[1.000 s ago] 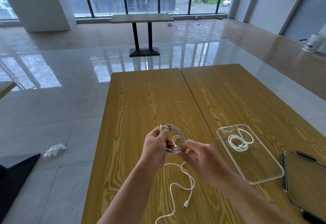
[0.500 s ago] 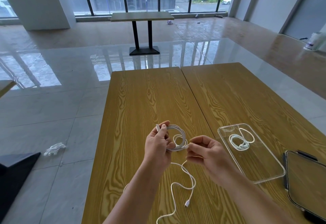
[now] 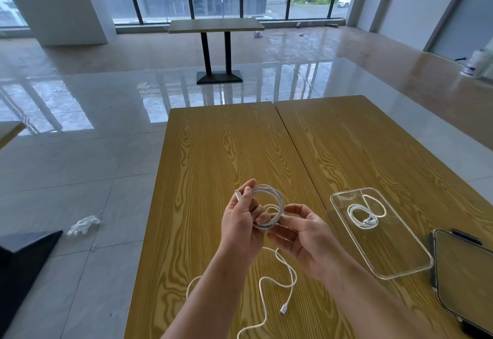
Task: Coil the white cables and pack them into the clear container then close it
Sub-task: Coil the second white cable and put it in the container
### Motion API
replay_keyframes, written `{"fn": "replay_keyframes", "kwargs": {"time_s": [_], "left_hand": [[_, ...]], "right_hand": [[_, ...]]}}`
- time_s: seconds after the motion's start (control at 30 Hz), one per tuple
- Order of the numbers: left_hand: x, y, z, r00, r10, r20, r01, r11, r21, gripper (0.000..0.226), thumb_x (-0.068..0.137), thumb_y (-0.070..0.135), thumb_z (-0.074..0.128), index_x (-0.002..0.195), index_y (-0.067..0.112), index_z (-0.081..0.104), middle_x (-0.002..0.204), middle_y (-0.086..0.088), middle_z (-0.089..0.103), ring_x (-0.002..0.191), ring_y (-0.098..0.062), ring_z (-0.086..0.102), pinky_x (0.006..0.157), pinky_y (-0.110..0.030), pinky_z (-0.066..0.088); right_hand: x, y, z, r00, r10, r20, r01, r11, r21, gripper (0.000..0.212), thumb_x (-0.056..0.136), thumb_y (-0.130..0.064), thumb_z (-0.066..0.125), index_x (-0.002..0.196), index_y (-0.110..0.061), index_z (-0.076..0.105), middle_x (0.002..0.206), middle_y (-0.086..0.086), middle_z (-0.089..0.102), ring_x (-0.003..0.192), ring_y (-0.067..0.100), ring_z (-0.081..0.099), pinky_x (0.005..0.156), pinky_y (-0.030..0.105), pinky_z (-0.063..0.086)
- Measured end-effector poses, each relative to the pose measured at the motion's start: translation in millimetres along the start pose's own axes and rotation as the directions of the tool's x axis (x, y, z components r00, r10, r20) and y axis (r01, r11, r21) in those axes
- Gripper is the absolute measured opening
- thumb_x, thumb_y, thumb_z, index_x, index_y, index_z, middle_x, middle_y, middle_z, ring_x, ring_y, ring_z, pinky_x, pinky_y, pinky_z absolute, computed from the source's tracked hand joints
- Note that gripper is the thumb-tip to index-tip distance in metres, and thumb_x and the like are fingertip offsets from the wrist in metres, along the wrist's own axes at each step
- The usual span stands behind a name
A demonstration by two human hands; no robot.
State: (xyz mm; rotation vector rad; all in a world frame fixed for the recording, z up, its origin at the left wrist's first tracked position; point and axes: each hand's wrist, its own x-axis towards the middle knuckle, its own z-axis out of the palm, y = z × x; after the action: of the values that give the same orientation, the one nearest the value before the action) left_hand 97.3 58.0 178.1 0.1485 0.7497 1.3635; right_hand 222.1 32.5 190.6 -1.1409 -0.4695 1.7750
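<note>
White cable [image 3: 269,200], partly wound into loops, was held above the wooden table [image 3: 213,152] near its front edge, between both hands. Its loose tail hung down to the tabletop and ended in a connector [image 3: 283,309] lying near the forearms. To the right lay the clear container [image 3: 400,264], open, with a second coiled cable [image 3: 365,216] resting inside its far half. Just right of that, at the frame edge, lay a clear lid [image 3: 464,280], beside the container and not on it. Nothing stood between the hands and the container. Across the glossy floor stood a far table [image 3: 216,25] before the windows; a white crumpled item [image 3: 84,225] lay on the floor to the left.

Compared with half a second earlier, the right hand had opened and turned palm-up beneath the coil, where it had been pinching the cable with curled fingers. The coil had stayed in the left hand's hold.

The left hand [image 3: 240,221] gripped the loops, fingers curled through them, thumb on the plug end. The right hand [image 3: 306,240] was loosely cupped, fingertips touching the coil's lower edge; whether it pinched the cable could not be determined.
</note>
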Motion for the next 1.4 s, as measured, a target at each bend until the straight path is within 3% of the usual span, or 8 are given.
{"fn": "replay_keyframes", "kwargs": {"time_s": [0.43, 0.57, 0.8, 0.97, 1.07, 1.17, 1.23, 1.4], "left_hand": [[7, 11, 2, 0.988, 0.113, -0.109, -0.113, 0.994, 0.006, 0.015, 0.103, 0.014, 0.049, 0.100, 0.008, 0.062, 0.060, 0.000, 0.040, 0.042, -0.006, 0.030, 0.036, -0.017, 0.029], [3, 6, 6, 0.997, 0.040, -0.072, -0.041, 0.999, -0.011, 0.017, 0.103, 0.017, 0.048, 0.099, 0.008, 0.062, 0.060, 0.000, 0.037, 0.040, -0.005, 0.029, 0.034, -0.017, 0.027], [-1, -3, 8, 0.997, -0.080, 0.000, 0.080, 0.997, 0.021, 0.020, 0.104, 0.018, 0.045, 0.098, 0.006, 0.060, 0.054, 0.004, 0.023, 0.036, -0.005, 0.023, 0.032, -0.016, 0.027], [-5, -3, 7, 0.998, 0.036, -0.050, -0.017, 0.942, 0.335, 0.020, 0.103, 0.018, 0.050, 0.103, 0.006, 0.065, 0.059, -0.003, 0.061, 0.045, -0.011, 0.057, 0.047, -0.026, 0.051], [-4, -2, 3, 0.996, 0.067, -0.055, -0.039, 0.915, 0.402, 0.023, 0.104, 0.021, 0.048, 0.104, 0.006, 0.066, 0.066, -0.005, 0.066, 0.056, -0.015, 0.061, 0.057, -0.032, 0.056], [-4, -1, 2, 0.996, 0.080, -0.042, -0.052, 0.888, 0.456, 0.026, 0.104, 0.022, 0.046, 0.107, 0.005, 0.065, 0.077, -0.011, 0.069, 0.065, -0.021, 0.066, 0.065, -0.039, 0.057], [-4, -1, 3, 0.996, 0.085, -0.023, -0.064, 0.874, 0.482, 0.026, 0.105, 0.023, 0.046, 0.108, 0.005, 0.064, 0.080, -0.013, 0.070, 0.070, -0.025, 0.069, 0.068, -0.042, 0.059], [-3, -4, 4, 0.994, 0.111, -0.011, -0.086, 0.826, 0.556, 0.025, 0.104, 0.024, 0.048, 0.101, 0.007, 0.066, 0.095, -0.025, 0.070, 0.081, -0.037, 0.070, 0.079, -0.059, 0.057]], "right_hand": [[-6, 7, -6, 0.997, -0.073, -0.039, 0.078, 0.986, 0.150, 0.028, 0.091, 0.017, 0.053, 0.108, -0.005, 0.052, 0.077, 0.018, 0.068, 0.069, 0.028, 0.070, 0.063, 0.039, 0.064], [-5, 1, -7, 0.993, -0.067, -0.096, 0.082, 0.984, 0.158, 0.026, 0.091, 0.015, 0.054, 0.108, -0.004, 0.053, 0.077, 0.017, 0.070, 0.067, 0.025, 0.070, 0.058, 0.033, 0.062], [5, -10, -2, 0.990, -0.082, -0.115, 0.080, 0.997, -0.020, 0.015, 0.088, 0.014, 0.061, 0.101, 0.007, 0.065, 0.081, 0.020, 0.075, 0.067, 0.024, 0.074, 0.055, 0.025, 0.059], [3, -14, -3, 0.999, -0.044, -0.006, 0.044, 0.994, -0.098, 0.022, 0.090, 0.015, 0.051, 0.101, 0.010, 0.069, 0.091, 0.026, 0.074, 0.075, 0.029, 0.075, 0.062, 0.032, 0.061], [1, -16, -5, 0.999, -0.012, 0.040, 0.018, 0.991, -0.131, 0.027, 0.094, 0.001, 0.046, 0.102, 0.005, 0.071, 0.093, 0.022, 0.075, 0.078, 0.028, 0.073, 0.069, 0.037, 0.057], [-2, -18, -4, 0.993, 0.025, 0.118, 0.003, 0.973, -0.229, 0.020, 0.094, -0.012, 0.059, 0.106, -0.001, 0.070, 0.091, 0.016, 0.074, 0.076, 0.023, 0.071, 0.068, 0.035, 0.056], [-2, -16, -3, 0.994, 0.021, 0.110, 0.012, 0.956, -0.292, 0.019, 0.089, -0.007, 0.067, 0.107, -0.003, 0.066, 0.086, 0.013, 0.075, 0.073, 0.021, 0.072, 0.065, 0.033, 0.056], [1, -8, 0, 0.999, -0.004, 0.038, 0.018, 0.927, -0.375, 0.011, 0.094, -0.003, 0.061, 0.100, -0.008, 0.069, 0.077, 0.006, 0.075, 0.064, 0.015, 0.070, 0.059, 0.030, 0.053]]}}
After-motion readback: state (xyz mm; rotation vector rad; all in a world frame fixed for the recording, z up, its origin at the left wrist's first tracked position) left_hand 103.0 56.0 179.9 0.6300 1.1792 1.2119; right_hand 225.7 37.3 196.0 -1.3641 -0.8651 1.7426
